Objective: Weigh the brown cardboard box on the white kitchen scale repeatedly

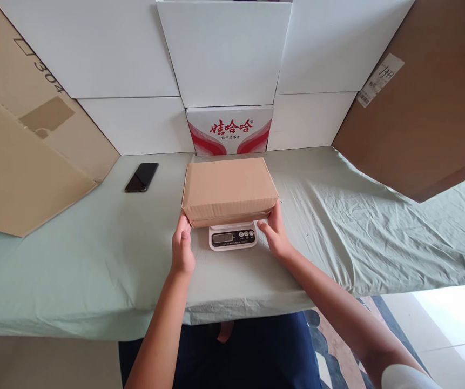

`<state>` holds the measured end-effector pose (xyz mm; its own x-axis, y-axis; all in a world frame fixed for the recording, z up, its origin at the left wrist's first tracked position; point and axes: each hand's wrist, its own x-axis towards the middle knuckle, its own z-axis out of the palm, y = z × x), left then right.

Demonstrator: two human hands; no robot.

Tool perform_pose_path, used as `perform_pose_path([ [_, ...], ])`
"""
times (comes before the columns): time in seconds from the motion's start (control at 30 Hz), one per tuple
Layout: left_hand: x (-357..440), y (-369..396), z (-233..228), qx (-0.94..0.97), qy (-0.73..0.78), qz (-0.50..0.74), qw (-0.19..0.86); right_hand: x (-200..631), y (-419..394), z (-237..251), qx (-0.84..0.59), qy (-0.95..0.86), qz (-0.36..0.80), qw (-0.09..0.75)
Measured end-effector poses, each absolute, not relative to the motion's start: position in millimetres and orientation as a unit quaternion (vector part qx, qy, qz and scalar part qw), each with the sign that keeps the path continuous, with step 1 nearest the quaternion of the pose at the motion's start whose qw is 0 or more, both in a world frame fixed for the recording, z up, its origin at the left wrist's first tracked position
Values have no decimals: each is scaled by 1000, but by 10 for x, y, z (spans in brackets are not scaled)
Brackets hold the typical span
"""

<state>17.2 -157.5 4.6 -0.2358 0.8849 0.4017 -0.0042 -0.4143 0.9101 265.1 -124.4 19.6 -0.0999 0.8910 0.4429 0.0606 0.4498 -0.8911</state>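
A closed brown cardboard box [228, 186] is held level between my two hands, over a small white digital scale [233, 238]. The box hides the back of the scale, and I cannot tell whether it rests on it. My left hand [182, 248] grips the box's near left corner, its other fingertips hidden behind the side. At the near right corner, my right hand [276, 231] holds the box with the thumb apart in front and the fingers against its side. The scale's display and buttons face me, and the display looks blank.
A black phone [142, 177] lies on the pale green cloth [143, 259] to the left. Behind stand white boxes [224, 54] and a red-and-white carton [229, 131]. Large cardboard sheets [41, 140] lean at the left, and another brown carton [422, 108] stands at the right.
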Motion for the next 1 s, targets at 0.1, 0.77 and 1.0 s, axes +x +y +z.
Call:
perform_pose_path([
  [0.1, 184, -1577, 54, 520, 423, 661, 337, 2644, -1246, 186, -371, -643, 367, 560],
  [0.77, 75, -1579, 103, 448, 412, 716, 341, 2778, -1139, 142, -370, -515, 429, 643],
  [1.0, 108, -1574, 61, 472, 411, 689, 365, 2731, -1180, 166, -365, -538, 456, 608],
])
